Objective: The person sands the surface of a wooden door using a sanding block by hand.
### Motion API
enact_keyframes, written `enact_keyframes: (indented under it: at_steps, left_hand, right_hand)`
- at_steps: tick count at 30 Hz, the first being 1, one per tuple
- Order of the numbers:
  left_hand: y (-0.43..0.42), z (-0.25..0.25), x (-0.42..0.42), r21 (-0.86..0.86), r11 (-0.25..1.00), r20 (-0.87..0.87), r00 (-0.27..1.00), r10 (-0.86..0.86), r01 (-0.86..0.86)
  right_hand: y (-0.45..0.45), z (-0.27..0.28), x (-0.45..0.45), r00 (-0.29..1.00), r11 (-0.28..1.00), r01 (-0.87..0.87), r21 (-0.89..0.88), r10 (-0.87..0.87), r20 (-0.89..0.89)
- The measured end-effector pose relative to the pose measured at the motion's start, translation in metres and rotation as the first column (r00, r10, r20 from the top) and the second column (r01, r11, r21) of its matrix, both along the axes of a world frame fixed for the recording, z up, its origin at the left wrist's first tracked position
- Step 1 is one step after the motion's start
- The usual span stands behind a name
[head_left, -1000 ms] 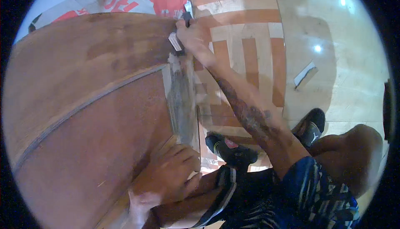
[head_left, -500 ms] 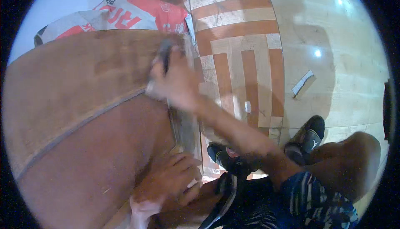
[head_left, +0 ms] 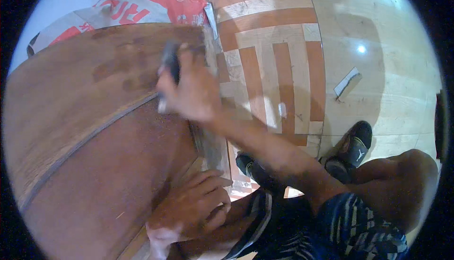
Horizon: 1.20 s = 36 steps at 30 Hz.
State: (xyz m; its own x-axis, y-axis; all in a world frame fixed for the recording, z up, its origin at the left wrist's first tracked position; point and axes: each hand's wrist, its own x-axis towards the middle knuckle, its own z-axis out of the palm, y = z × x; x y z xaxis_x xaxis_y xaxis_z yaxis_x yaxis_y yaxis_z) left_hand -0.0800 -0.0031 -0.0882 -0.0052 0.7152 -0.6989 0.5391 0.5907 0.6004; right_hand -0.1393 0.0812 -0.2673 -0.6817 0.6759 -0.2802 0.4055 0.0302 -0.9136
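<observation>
My right hand [head_left: 194, 87] is closed around a dark, block-shaped hand tool [head_left: 171, 61], blurred by motion, with a pale part showing below the fingers. It is over the wooden border of a panel [head_left: 61, 132], near the far right corner. Darker smudges mark the wood just left of the tool. My left hand [head_left: 191, 208] lies at the panel's near right edge, its fingers bent over the frame. The panel's inner field [head_left: 109, 175] is smooth reddish brown, with a grey line between it and the border.
Behind the panel lies a red and white printed sack [head_left: 156, 7]. Striped wood-look flooring [head_left: 265, 70] meets pale tiles [head_left: 392, 89] on the right. A small torn strip [head_left: 346, 82] lies on the tiles. My shoes [head_left: 354, 141] and bent knee are close by.
My right hand and the tool have shifted slightly left along the wooden border. The left hand stays at the panel's edge. The view has moved a little.
</observation>
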Motion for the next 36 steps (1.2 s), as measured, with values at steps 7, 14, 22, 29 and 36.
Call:
enact_keyframes:
  at_steps: [7, 14, 22, 29, 36]
  left_hand:
    - [0.013, 0.004, -0.005, 0.013, 0.998, -0.121, 0.99, -0.067, 0.069]
    - [-0.006, -0.002, 0.001, -0.068, 0.998, -0.015, 1.0, -0.02, 0.018]
    - [0.011, 0.005, -0.002, -0.034, 0.999, 0.029, 1.0, -0.001, 0.002]
    - [0.008, 0.004, -0.006, 0.01, 0.999, -0.09, 0.995, -0.044, 0.045]
    - [-0.016, -0.007, 0.006, -0.021, 1.0, -0.047, 0.999, 0.001, -0.002]
  right_hand:
    - [-0.009, -0.014, -0.006, 0.996, 0.996, 0.085, 0.011, -0.085, 0.001]
    - [0.022, -0.087, -0.04, 0.984, 0.897, 0.018, -0.441, -0.093, -0.149]
    - [-0.005, 0.005, 0.008, 0.994, 0.998, 0.019, -0.056, -0.025, -0.107]
    - [0.011, -0.07, -0.023, 1.0, 0.993, 0.008, -0.116, -0.008, -0.003]
    - [0.035, -0.089, -0.027, 0.993, 0.91, -0.11, -0.399, 0.084, -0.082]
